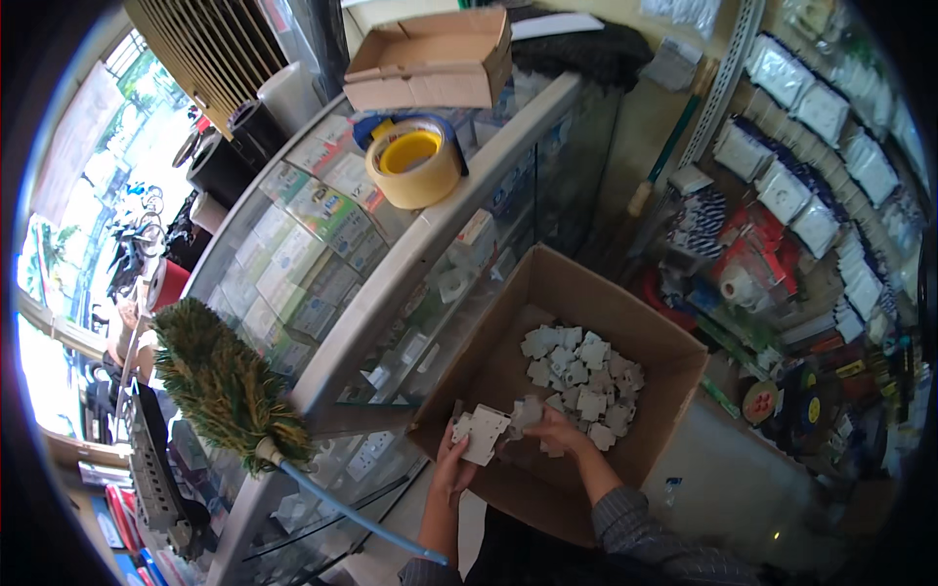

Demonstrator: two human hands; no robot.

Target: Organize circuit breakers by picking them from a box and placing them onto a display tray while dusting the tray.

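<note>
My left hand (456, 463) grips a squarish off-white plastic piece (484, 434) above the near left part of an open cardboard box (615, 300). Just right of it, my right hand (560, 431) holds a smaller grey-white plastic piece (526, 414), a little blurred. The two held pieces are close together; whether they touch I cannot tell. Inside the box, a heap of similar off-white plastic pieces (592, 401) lies at the far right of the bottom. My right hand partly covers the heap's near edge.
A glass display counter (381, 293) stands left of the box. On it are tape rolls (414, 172), a small open carton (429, 62) and a feathery duster (227, 388) with a blue handle. Packaged goods (784, 190) hang at right, beside a green-handled tool (670, 139).
</note>
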